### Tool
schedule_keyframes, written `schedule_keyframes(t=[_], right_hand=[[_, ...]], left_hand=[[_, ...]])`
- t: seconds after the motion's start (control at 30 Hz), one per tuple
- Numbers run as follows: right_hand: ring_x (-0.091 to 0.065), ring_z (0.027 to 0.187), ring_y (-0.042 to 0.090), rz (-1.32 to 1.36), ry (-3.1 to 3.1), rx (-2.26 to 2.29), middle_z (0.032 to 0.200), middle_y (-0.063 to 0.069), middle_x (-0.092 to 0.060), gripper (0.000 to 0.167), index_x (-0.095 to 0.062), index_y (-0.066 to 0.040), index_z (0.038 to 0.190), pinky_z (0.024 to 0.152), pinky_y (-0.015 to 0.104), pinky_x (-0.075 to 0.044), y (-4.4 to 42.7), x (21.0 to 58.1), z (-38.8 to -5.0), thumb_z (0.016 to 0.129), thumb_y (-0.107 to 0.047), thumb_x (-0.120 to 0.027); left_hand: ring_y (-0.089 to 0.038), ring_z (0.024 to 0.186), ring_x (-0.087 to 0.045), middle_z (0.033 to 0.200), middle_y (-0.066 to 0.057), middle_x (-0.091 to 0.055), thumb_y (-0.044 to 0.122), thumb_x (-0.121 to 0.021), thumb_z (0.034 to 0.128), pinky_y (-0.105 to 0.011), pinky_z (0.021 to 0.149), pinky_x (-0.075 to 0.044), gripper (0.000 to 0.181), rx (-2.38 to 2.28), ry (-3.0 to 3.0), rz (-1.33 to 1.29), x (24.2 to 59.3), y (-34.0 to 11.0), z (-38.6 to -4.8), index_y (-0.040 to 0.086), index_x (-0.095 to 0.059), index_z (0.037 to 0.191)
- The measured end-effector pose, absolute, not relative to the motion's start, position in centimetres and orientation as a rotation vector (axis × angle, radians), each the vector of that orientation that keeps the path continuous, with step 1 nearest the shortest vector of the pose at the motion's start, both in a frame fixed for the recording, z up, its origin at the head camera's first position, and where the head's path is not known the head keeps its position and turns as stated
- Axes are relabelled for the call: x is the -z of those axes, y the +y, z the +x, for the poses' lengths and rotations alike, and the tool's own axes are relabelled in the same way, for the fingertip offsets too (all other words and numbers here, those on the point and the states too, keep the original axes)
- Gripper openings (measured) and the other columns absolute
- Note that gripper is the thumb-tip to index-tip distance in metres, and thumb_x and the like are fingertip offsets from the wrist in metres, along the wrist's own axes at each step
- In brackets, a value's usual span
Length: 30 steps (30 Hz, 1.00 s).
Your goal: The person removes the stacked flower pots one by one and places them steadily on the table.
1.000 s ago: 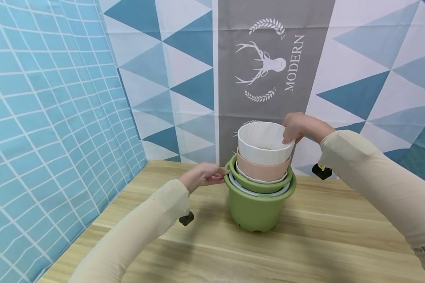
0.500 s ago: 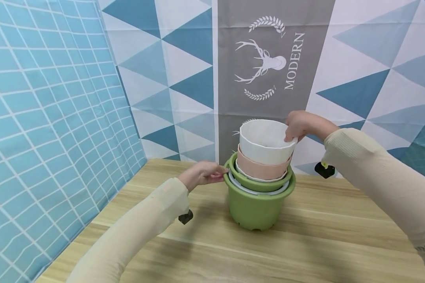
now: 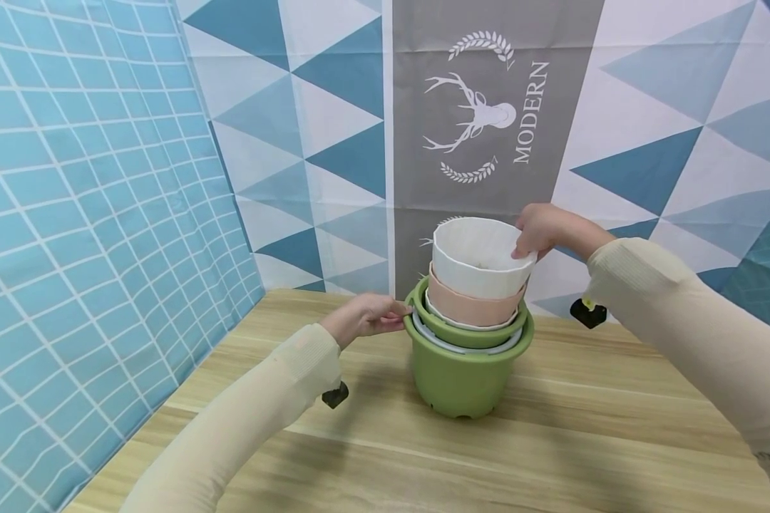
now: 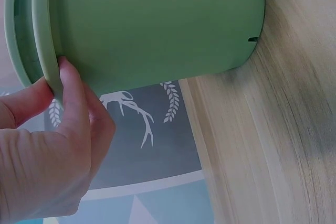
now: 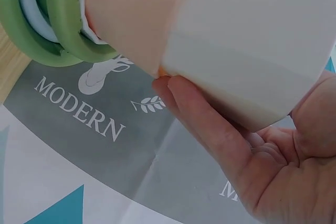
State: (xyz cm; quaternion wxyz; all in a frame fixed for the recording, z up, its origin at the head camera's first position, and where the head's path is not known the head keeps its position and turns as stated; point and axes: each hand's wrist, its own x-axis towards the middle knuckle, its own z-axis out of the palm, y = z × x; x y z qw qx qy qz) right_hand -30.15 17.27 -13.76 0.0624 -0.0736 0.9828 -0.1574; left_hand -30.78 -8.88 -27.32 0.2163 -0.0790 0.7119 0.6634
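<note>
The white pot (image 3: 481,281) tops a nested stack, its open mouth up, seated in the pink pot (image 3: 471,308). Its wall lies between the thumb and fingers of the right hand (image 3: 542,229), which grips it at the right side of the rim: in the head view the thumb hooks over onto the inner face, and in the right wrist view the fingers run along the outside, their tips by the line where white meets pink. That grasp is closed to the thickness of the wall. Below the pink pot a thin white rim (image 3: 481,328) shows, set inside the small green pot (image 3: 471,336); under that comes a grey rim (image 3: 512,342), and outermost the big green pot (image 3: 458,385), standing on the table (image 3: 616,406). The left hand (image 3: 372,313) pinches the big green pot's rim at its left side, the rim caught between the thumb on the upper face and the forefinger beneath, with hardly any gap left. The other left fingers sit behind the forefinger, partly hidden. Both arms wear cream sleeves (image 3: 244,427), with a black block (image 3: 336,395) under each cuff. Behind the stack hangs a triangle-patterned cloth (image 3: 346,192) with a grey deer panel (image 3: 417,107); a blue gridded cloth (image 3: 103,178) covers the left side.
</note>
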Motion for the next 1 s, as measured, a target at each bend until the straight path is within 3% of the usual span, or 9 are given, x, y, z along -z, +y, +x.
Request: schedule_keyframes(t=[0.47,0.77,1.0], right_hand=[[-0.063,0.088,0.034,-0.207,3.012,0.479,0.106,0.03,-0.06,0.042,-0.054,0.017,0.118,0.076,0.041,-0.063,17.6,14.5,-30.1,0.087,-0.008,-0.067],[-0.061,0.08,0.026,-0.28,2.936,0.566,0.097,0.024,-0.062,0.037,-0.056,0.016,0.115,0.071,0.035,-0.063,18.6,14.4,-30.3,0.09,-0.009,-0.064],[-0.06,0.079,0.022,-0.293,2.869,0.673,0.097,0.022,-0.062,0.036,-0.054,0.016,0.117,0.075,0.036,-0.063,19.5,14.6,-30.4,0.093,-0.01,-0.06]], left_hand=[[-0.011,0.07,-0.06,0.085,-0.006,-0.058,-0.003,-0.061,0.0894,-0.014,0.068,-0.06,0.029,-1.83,2.001,-0.219,27.2,-9.0,-30.5,-0.007,-0.057,0.118],[-0.01,0.07,-0.059,0.085,-0.006,-0.057,-0.003,-0.059,0.0907,-0.012,0.062,-0.058,0.026,-1.836,1.985,-0.202,27.4,-8.9,-30.7,-0.007,-0.057,0.116],[-0.011,0.071,-0.06,0.086,-0.007,-0.058,-0.004,-0.059,0.0903,-0.012,0.062,-0.058,0.03,-1.841,1.986,-0.197,27.4,-9.0,-30.6,-0.008,-0.056,0.119]])
